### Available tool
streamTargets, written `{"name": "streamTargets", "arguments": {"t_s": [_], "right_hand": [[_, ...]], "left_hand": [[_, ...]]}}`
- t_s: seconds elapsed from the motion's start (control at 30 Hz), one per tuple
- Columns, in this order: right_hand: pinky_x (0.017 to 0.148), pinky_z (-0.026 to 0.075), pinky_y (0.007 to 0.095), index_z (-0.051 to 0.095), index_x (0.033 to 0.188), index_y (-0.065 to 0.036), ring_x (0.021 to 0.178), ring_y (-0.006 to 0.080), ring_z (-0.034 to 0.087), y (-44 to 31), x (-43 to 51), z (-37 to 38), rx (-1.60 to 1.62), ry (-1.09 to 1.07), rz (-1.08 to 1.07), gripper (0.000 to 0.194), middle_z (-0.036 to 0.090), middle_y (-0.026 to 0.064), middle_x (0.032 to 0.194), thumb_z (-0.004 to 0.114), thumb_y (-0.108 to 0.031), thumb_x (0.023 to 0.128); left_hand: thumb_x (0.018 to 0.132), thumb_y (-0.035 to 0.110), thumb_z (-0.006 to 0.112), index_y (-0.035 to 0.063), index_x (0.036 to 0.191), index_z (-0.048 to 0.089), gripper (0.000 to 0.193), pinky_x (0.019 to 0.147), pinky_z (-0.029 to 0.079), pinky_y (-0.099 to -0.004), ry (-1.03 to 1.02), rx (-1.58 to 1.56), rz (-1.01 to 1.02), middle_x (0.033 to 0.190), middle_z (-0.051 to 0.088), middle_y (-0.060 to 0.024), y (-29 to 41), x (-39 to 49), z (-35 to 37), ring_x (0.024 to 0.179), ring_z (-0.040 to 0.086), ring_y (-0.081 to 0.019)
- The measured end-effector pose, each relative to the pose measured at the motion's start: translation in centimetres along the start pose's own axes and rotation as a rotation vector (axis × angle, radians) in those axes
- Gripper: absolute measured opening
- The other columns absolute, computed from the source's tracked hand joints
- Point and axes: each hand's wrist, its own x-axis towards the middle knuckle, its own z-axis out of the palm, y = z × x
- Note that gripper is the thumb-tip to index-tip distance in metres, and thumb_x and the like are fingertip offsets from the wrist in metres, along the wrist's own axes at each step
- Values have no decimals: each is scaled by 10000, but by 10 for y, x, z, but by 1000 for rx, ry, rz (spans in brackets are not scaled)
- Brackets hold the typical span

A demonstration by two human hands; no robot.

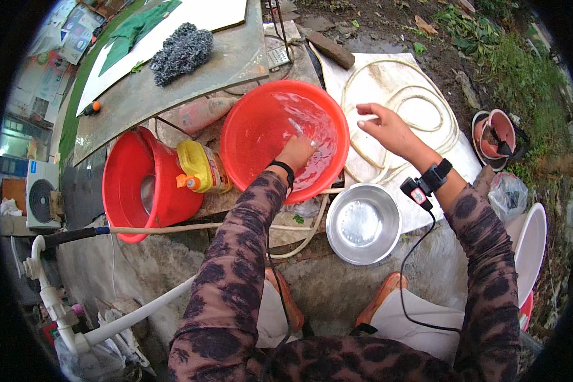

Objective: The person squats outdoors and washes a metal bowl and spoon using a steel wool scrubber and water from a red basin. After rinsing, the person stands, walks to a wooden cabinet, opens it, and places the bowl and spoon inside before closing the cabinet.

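My left hand [298, 152] reaches into the red plastic basin [248, 138], its fingers in rippling water. A pale, shiny shape shows at those fingertips; I cannot tell if it is an object or splashing water. Over the basin's right rim hovers my right hand [387, 126], thumb and index finger bent toward each other. Something white shows between them, and whether it is held or just background is unclear. Below that hand, a coiled cream hose [413, 93] lies on a white board [410, 64]. A steel bowl [363, 224] sits near my feet, right of the basin.
Left of the basin, a yellow bottle [196, 164] with an orange cap stands beside a tilted red bucket [124, 191]. A grey tabletop [238, 57] holds a dark shaggy bundle [181, 53]. White pipe [138, 313] and a hose [172, 229] cross at left. A brick [332, 49] lies behind.
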Motion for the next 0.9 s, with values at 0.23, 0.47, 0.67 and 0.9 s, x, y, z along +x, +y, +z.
{"name": "streamTargets", "arguments": {"t_s": [0.23, 0.47, 0.67, 0.9], "right_hand": [[856, 530, 309, 517, 1315, 43, 953, 193, 660, 35, -35, 6, 73, -60, 141, 475, 620, 159, 1231, 638, -193, 921], [842, 527, 313, 540, 1299, 34, 921, 189, 656, 53, -51, 10, 126, -65, 191, 450, 635, 145, 1201, 633, -188, 918], [844, 521, 317, 543, 1298, 28, 916, 194, 649, 70, -65, 12, 139, -54, 248, 439, 640, 137, 1189, 623, -186, 924], [853, 516, 317, 557, 1286, 13, 918, 190, 648, 80, -69, 14, 169, -59, 303, 417, 652, 133, 1160, 620, -191, 927]], "left_hand": [[871, 119, 531, 81, 1031, 618, 186, 804, 511, -493, 175, -148, 116, 1090, 548, -189, -9, 11, -2, 1004, 603, -381], [899, 212, 499, 61, 995, 656, 238, 772, 519, -493, -151, -19, 73, 941, 684, -195, -8, 32, 1, 906, 661, -355], [945, 205, 464, 72, 1110, 599, 251, 779, 521, -485, 192, -221, 165, 1030, 590, -217, -14, 24, -4, 912, 643, -382], [909, 226, 488, 74, 1057, 641, 262, 817, 521, -494, 41, -296, -69, 994, 655, -227, -1, 37, -2, 937, 663, -386]]}}
